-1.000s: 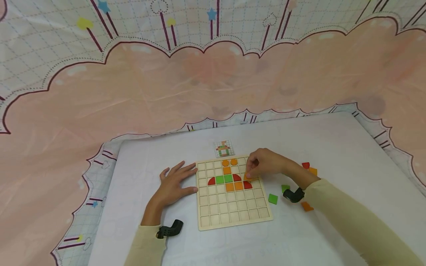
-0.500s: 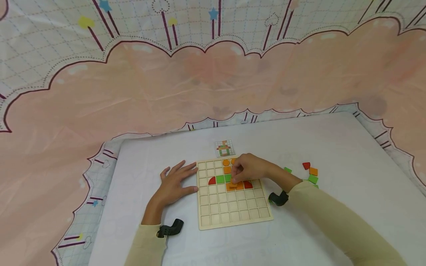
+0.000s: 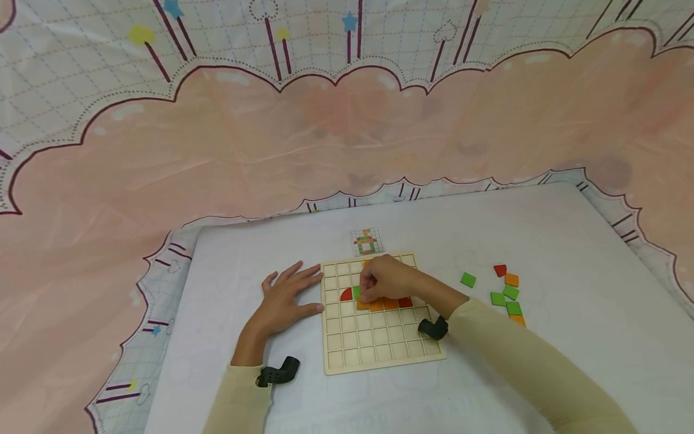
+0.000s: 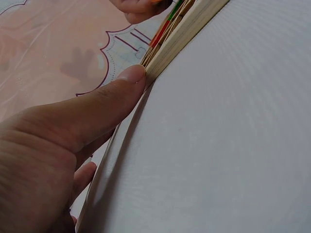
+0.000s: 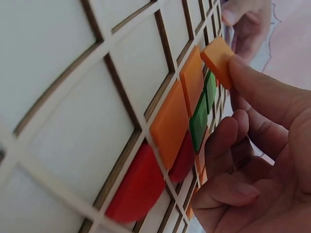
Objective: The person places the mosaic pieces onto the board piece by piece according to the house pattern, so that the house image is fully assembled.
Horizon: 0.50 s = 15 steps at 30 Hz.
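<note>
My right hand (image 3: 387,278) pinches an orange square tile (image 5: 219,59) between thumb and fingers. In the right wrist view the tile is tilted, one edge low at a cell of the wooden grid board (image 3: 374,355). Beside it sit two orange square tiles (image 5: 169,125), then a red rounded tile (image 5: 138,187). Green square tiles (image 5: 199,121) lie in the row behind, partly hidden by my right hand in the head view. My left hand (image 3: 287,301) lies with fingers spread, thumb and fingertips at the board's left edge; its thumb (image 4: 116,92) touches the side.
A small card (image 3: 367,241) with a coloured grid picture lies beyond the board. To the right, several loose green tiles (image 3: 497,299), orange tiles (image 3: 511,280) and a red piece (image 3: 500,270) are scattered on the white tabletop (image 3: 260,247). A patterned cloth (image 3: 244,138) hangs behind.
My right hand has carried the orange tile leftward across the board, from its right side to the cell left of the two orange tiles. My left hand has stayed at the edge.
</note>
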Available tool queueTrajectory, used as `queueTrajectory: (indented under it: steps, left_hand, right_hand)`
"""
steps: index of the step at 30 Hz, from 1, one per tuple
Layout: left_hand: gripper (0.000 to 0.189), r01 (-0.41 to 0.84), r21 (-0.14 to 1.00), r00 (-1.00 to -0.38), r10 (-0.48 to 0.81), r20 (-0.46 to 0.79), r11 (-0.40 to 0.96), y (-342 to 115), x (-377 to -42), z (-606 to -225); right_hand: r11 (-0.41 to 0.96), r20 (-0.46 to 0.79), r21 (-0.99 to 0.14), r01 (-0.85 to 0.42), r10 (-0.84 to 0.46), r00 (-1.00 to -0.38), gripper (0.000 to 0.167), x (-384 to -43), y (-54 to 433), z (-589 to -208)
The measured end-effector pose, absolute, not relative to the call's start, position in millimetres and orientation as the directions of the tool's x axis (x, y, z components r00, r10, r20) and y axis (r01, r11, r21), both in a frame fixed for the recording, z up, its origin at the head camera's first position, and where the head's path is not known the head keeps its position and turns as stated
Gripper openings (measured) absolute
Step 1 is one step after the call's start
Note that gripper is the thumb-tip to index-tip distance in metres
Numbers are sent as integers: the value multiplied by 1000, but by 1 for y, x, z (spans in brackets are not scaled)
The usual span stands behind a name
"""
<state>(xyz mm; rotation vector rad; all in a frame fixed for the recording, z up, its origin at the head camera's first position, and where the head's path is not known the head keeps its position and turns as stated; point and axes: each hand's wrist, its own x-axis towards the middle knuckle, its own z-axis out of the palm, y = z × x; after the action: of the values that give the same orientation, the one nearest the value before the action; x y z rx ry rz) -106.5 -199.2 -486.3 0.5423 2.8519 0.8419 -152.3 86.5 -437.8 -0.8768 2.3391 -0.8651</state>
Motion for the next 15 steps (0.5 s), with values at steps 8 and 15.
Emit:
queueTrajectory:
  steps: [8, 15]
  left_hand:
    - [71, 309, 547, -927, 374, -8, 778, -199, -107, -487]
    - [71, 311, 543, -927, 375, -8, 780, -200, -107, -487]
  right_hand:
    - [601, -220, -677, -424, -715, -663, 17, -151, 79, -441]
    - [606, -222, -663, -441, -721, -657, 16, -150, 76, -441]
